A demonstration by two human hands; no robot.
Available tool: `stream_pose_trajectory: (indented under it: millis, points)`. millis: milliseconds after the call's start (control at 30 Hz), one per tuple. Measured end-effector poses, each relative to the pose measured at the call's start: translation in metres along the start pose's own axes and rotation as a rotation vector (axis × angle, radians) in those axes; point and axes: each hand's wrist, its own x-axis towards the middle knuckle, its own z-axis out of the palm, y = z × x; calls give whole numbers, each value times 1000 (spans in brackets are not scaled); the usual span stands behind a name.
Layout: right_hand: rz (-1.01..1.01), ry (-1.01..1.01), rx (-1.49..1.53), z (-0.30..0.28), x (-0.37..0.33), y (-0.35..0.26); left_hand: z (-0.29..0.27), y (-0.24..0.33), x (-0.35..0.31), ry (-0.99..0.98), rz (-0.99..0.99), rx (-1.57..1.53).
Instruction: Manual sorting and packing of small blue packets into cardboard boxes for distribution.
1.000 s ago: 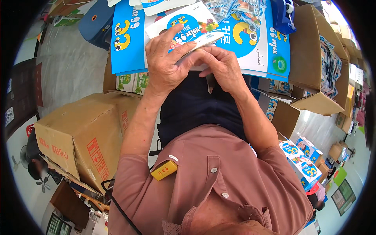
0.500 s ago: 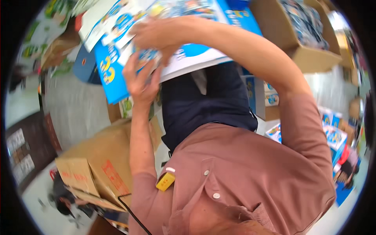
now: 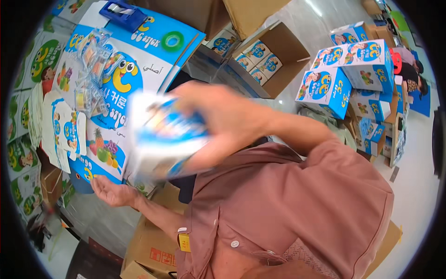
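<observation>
Blurred by motion, a small white and blue printed box (image 3: 169, 137) is gripped in my right hand (image 3: 223, 125), the fingers over its top and the thumb along its near side. It is held up in front of my body, at the right edge of a large blue and white printed carton (image 3: 144, 88). By that carton's near left corner, my left hand (image 3: 114, 192) has its fingers loosely curled and apart, with nothing visible in them. Several clear plastic packets (image 3: 90, 95) lie on the carton's top. Flat printed card pieces (image 3: 69, 132) lie at its left.
A blue tape dispenser (image 3: 123, 15) and a green tape roll (image 3: 172, 41) sit at the carton's far side. An open cardboard box (image 3: 290, 51) holding small boxes stands beyond. Printed boxes (image 3: 323, 90) are stacked at right. A brown cardboard box (image 3: 151, 237) is near my left arm.
My hands were together over the large carton. My right hand has come back to the right with the small box, and my left has dropped to the near left. My view has turned rightward.
</observation>
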Motion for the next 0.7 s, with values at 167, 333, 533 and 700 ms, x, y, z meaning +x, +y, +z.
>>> stream_pose_trajectory:
  millis: [167,333,533,700]
  points:
    - [841,340,23,-116,-104,58,43,5,10,-32,-433,508]
    - [1184,613,408,-172,-146,179,31,-14,8,-111,-413,572]
    - [1160,535,63,-185,-144,362,31,-14,-1,-195,-236,741]
    - [1198,381,-526,-147,-121,451,49,-3,-8,-201,-225,861]
